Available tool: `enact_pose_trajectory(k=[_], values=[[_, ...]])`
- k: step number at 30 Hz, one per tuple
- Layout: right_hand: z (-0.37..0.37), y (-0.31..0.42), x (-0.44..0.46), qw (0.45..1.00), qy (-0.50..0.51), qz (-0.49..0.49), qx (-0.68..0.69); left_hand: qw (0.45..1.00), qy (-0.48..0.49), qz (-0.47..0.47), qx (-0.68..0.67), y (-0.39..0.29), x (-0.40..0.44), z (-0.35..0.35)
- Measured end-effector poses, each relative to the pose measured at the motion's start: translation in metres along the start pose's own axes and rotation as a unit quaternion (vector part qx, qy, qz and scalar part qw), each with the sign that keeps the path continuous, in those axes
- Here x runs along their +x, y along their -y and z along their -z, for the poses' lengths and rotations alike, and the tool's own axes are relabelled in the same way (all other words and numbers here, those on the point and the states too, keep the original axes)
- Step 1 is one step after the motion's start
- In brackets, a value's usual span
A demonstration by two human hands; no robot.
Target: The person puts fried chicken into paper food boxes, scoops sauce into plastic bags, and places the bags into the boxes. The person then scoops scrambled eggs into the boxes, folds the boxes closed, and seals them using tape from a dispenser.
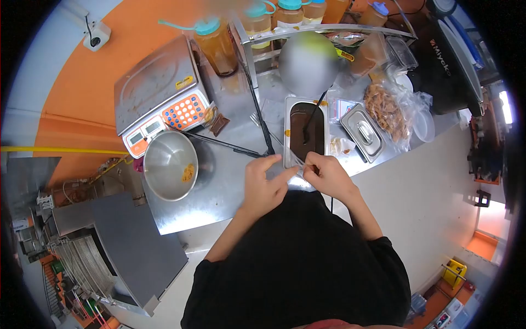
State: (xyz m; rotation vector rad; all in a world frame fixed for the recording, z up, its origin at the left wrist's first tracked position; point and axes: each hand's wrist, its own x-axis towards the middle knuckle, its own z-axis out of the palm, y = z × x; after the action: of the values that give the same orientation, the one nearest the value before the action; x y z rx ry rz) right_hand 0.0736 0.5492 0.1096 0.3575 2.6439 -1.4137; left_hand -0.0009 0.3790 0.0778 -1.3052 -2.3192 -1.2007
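Note:
My left hand (265,185) is held just off the front of the steel table, thumb and forefinger spread apart, with nothing visible gripped in it. Close beside it, my right hand (329,174) is closed in a pinch on a thin piece of clear plastic (296,160), which reaches toward the left fingertips. Whether the left fingers touch the plastic I cannot tell. Just beyond both hands, a rectangular steel pan (287,123) contains dark brown sauce (298,143), with a black-handled utensil (313,118) leaning in it. A fork (255,119) lies left of the pan.
A steel bowl (156,164) with a few yellowish bits stands left, before a digital scale (156,93). Right of the pan are a steel lid (364,131) and a bag of brown fried pieces (386,109). Sauce bottles (216,49) line the back, near a metal rack (329,28).

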Motion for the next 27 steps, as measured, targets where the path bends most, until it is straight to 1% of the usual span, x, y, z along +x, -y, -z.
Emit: enact_pose_trajectory(k=[1,3,6,7,9,10,12,13,14,16,17,19,20,23,25,26,27], values=[[0.000,0.001,0.000,1.000,0.005,0.007,-0.001,0.998,0.019,-0.046,0.034,-0.002,0.003,0.003],[0.000,0.001,0.000,1.000,0.013,0.020,-0.002,0.998,0.042,-0.045,0.030,0.001,0.002,0.002],[0.002,-0.003,0.001,0.999,-0.040,0.014,0.003,0.997,0.074,-0.036,0.003,0.002,0.006,0.010],[0.003,-0.004,0.001,0.999,-0.030,0.022,0.003,0.996,0.084,-0.033,-0.010,0.002,0.009,0.013],[0.005,-0.005,0.004,0.999,-0.008,0.037,0.001,0.986,0.123,-0.011,-0.115,-0.001,0.011,0.013],[0.006,-0.012,0.008,0.997,-0.046,0.024,0.060,0.976,0.142,-0.001,-0.166,-0.002,0.013,0.013],[0.010,-0.031,0.027,0.977,-0.122,0.001,0.176,0.962,0.157,0.082,-0.208,0.003,0.005,0.003],[0.019,-0.026,0.040,0.948,-0.236,-0.022,0.213,0.951,0.165,0.125,-0.229,0.002,0.000,-0.001],[0.024,-0.049,0.061,0.924,-0.378,0.030,0.049,0.928,0.174,0.209,-0.254,-0.004,-0.002,0.001],[0.032,-0.083,0.094,0.894,-0.445,0.049,-0.011,0.917,0.118,0.203,-0.324,0.000,-0.010,-0.008],[0.033,-0.098,0.106,0.905,-0.418,0.062,-0.047,0.908,0.089,0.200,-0.357,0.001,-0.014,-0.011],[0.033,-0.109,0.119,0.921,-0.361,0.089,-0.119,0.926,0.112,0.179,-0.312,0.000,-0.013,-0.006],[0.030,-0.115,0.119,0.932,-0.344,0.084,-0.074,0.934,0.123,0.169,-0.289,0.000,-0.012,-0.004],[0.025,-0.093,0.109,0.955,-0.282,0.061,0.065,0.945,0.117,0.163,-0.259,0.007,-0.018,-0.003],[0.021,-0.072,0.084,0.958,-0.233,0.030,0.164,0.954,0.058,0.139,-0.261,0.007,-0.020,-0.006],[0.014,-0.074,0.075,0.957,-0.211,0.028,0.199,0.956,0.028,0.126,-0.262,0.008,-0.020,-0.009],[0.010,-0.078,0.067,0.954,-0.188,0.025,0.233,0.953,0.009,0.134,-0.272,0.011,-0.022,-0.014]])
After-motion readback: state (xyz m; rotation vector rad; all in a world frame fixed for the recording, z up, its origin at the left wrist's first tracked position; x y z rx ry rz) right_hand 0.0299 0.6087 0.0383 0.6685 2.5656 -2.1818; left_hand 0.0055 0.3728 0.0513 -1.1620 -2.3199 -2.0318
